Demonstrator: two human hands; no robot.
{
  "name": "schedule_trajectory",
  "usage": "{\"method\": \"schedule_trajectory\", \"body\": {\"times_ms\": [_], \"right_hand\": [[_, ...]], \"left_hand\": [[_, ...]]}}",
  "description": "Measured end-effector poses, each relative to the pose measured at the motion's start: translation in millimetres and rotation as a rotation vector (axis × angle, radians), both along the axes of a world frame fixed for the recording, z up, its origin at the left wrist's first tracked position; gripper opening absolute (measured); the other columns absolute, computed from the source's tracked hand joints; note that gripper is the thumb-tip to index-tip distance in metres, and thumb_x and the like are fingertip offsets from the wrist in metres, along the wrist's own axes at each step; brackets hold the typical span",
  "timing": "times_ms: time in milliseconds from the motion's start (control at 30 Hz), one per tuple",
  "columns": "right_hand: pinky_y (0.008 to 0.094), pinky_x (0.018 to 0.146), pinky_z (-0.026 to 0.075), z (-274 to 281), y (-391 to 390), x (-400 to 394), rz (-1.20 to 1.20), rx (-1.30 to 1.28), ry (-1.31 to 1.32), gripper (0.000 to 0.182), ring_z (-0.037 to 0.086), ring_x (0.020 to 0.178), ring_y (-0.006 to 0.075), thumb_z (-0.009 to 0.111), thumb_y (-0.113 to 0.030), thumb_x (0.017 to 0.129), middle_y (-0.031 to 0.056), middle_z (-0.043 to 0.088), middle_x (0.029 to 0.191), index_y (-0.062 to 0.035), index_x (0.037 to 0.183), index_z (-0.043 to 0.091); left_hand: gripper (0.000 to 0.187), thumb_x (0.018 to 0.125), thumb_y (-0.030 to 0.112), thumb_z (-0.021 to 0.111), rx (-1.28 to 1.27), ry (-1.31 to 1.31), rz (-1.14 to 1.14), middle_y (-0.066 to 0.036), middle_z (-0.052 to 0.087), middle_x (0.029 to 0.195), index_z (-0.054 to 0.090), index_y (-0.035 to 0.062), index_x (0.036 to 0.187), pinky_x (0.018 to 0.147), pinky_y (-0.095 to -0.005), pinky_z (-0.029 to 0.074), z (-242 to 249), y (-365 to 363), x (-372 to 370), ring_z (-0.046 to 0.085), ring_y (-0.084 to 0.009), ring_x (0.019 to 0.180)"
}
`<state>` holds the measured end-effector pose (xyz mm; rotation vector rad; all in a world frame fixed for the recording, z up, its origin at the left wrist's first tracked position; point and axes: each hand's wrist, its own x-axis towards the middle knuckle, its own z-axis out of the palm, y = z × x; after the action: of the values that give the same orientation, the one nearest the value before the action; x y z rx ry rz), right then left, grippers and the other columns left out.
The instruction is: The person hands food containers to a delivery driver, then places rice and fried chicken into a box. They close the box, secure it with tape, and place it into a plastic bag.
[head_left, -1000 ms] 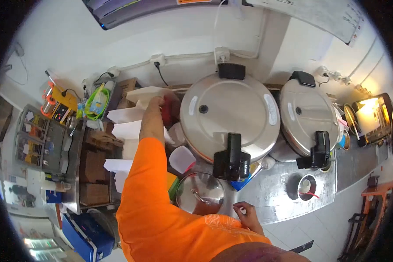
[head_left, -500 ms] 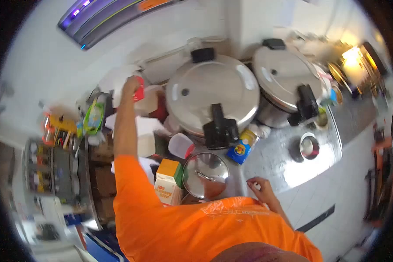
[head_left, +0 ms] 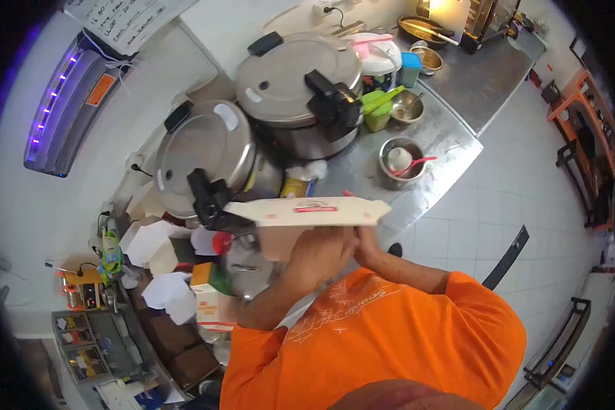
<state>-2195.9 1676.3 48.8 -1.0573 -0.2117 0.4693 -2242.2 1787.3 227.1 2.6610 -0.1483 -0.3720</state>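
Note:
A cream cardboard takeaway box (head_left: 307,213) with red print on its flap is held in front of my chest. My left hand (head_left: 320,254) is closed against its near side, knuckles up. At the right end my right hand (head_left: 367,244) grips the box edge, a fingertip showing above the flap; the rest of its fingers are partly hidden. Beneath the box is a round steel lid (head_left: 242,270), partly covered. An orange, green and white carton (head_left: 213,301) stands left of my left forearm.
Two large lidded cookers (head_left: 205,154) stand behind the box. To the right are a steel bowl (head_left: 383,160) with a red spoon, a green container (head_left: 377,117) and a small metal bowl (head_left: 408,108). Open white boxes (head_left: 158,240) sit at the left. The counter edge (head_left: 451,174) runs at right.
The view has swung right. My left hand has come from the far left to my chest, and both hands are now on the box. The small white thing in my right hand no longer shows.

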Motion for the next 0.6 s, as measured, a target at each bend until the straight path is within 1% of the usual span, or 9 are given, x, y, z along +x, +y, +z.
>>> {"method": "schedule_trajectory", "body": {"times_ms": [67, 100, 167, 233, 267, 367, 467, 567, 600], "right_hand": [[0.0320, 0.110, 0.030, 9.2, -53.5, 34.7, -0.138, -0.314, 0.343, 0.065, 0.041, 0.131, 0.0231, 0.046, -0.044, 0.099, 0.0125, 0.041, 0.144, -0.0010, 0.146, 0.031], [0.0321, 0.109, 0.031, -15.6, -80.4, 52.3, -0.113, -0.376, 0.313, 0.066, 0.042, 0.130, 0.0234, 0.047, -0.045, 0.098, 0.0132, 0.043, 0.143, -0.0007, 0.145, 0.032], [0.0322, 0.108, 0.033, -114.7, -120.8, 90.6, -0.058, -0.490, 0.245, 0.068, 0.043, 0.129, 0.0238, 0.049, -0.046, 0.097, 0.0145, 0.045, 0.142, 0.0000, 0.144, 0.034], [0.0329, 0.103, 0.037, -179.2, -135.8, 122.3, 0.004, -0.563, 0.227, 0.071, 0.047, 0.124, 0.0230, 0.056, -0.051, 0.092, 0.0150, 0.050, 0.135, -0.0035, 0.142, 0.039], [0.0332, 0.100, 0.039, -195.7, -144.8, 133.1, 0.043, -0.606, 0.216, 0.072, 0.049, 0.121, 0.0227, 0.059, -0.053, 0.090, 0.0152, 0.052, 0.132, -0.0052, 0.141, 0.042], [0.0343, 0.096, 0.042, -204.0, -142.5, 150.0, 0.069, -0.727, 0.037, 0.076, 0.052, 0.114, 0.0227, 0.059, -0.054, 0.089, 0.0155, 0.053, 0.130, 0.0002, 0.139, 0.042], [0.0344, 0.096, 0.042, -180.5, -151.4, 161.2, -0.039, -0.559, 0.095, 0.081, 0.052, 0.116, 0.0241, 0.060, -0.055, 0.089, 0.0159, 0.053, 0.131, 0.0037, 0.140, 0.038], [0.0361, 0.101, 0.037, -174.9, -168.2, 190.5, -0.453, -0.557, 0.259, 0.082, 0.049, 0.122, 0.0261, 0.055, -0.059, 0.090, 0.0175, 0.051, 0.134, 0.0000, 0.143, 0.037], [0.0377, 0.104, 0.034, -176.3, -175.3, 202.2, -0.343, -0.512, 0.253, 0.083, 0.047, 0.125, 0.0262, 0.052, -0.062, 0.090, 0.0170, 0.049, 0.136, -0.0014, 0.144, 0.036]], "left_hand": [[0.046, 0.084, 0.029, 0.066, -0.176, -0.128, -0.023, -0.023, 0.061, 0.115, 0.057, 0.0021, 0.120, 0.092, -0.0463, 0.047, -17.3, -29.4, 15.9, 0.059, -0.0383, 0.108], [0.049, 0.082, 0.028, 0.070, -0.262, -0.186, -0.036, -0.022, 0.061, 0.116, 0.056, 0.0025, 0.121, 0.094, -0.0449, 0.046, -25.0, -40.8, 20.5, 0.058, -0.0377, 0.110], [0.058, 0.076, 0.020, 0.077, -0.290, -0.407, -0.060, -0.018, 0.059, 0.125, 0.054, 0.0037, 0.127, 0.100, -0.0410, 0.043, -37.2, -44.7, 55.3, 0.056, -0.0346, 0.115], [0.061, 0.080, 0.022, 0.073, -0.411, -0.596, 0.169, -0.020, 0.055, 0.129, 0.049, 0.0018, 0.132, 0.101, -0.0419, 0.041, -33.3, -36.1, 103.8, 0.053, -0.0351, 0.117], [0.064, 0.082, 0.024, 0.073, -0.273, -0.725, 0.249, -0.019, 0.050, 0.134, 0.046, 0.0003, 0.135, 0.104, -0.0415, 0.037, -51.0, -15.0, 133.4, 0.050, -0.0343, 0.121], [0.072, 0.088, 0.028, 0.067, -0.088, -0.881, 0.545, -0.018, 0.051, 0.135, 0.032, -0.0029, 0.143, 0.109, -0.0424, 0.031, -58.4, 23.4, 201.1, 0.048, -0.0356, 0.123], [0.077, 0.090, 0.028, 0.065, -0.318, -0.699, 0.565, -0.017, 0.053, 0.135, 0.024, -0.0032, 0.146, 0.106, -0.0395, 0.034, -53.6, 45.8, 249.0, 0.050, -0.0307, 0.124], [0.078, 0.090, 0.027, 0.067, -0.804, -0.532, 0.488, -0.015, 0.054, 0.135, 0.021, -0.0013, 0.147, 0.103, -0.0348, 0.038, -60.7, 52.0, 274.2, 0.054, -0.0260, 0.120], [0.077, 0.090, 0.025, 0.067, -0.782, -0.642, 0.501, -0.014, 0.055, 0.133, 0.022, -0.0008, 0.147, 0.100, -0.0342, 0.040, -62.6, 44.1, 274.7, 0.055, -0.0244, 0.116]]}}
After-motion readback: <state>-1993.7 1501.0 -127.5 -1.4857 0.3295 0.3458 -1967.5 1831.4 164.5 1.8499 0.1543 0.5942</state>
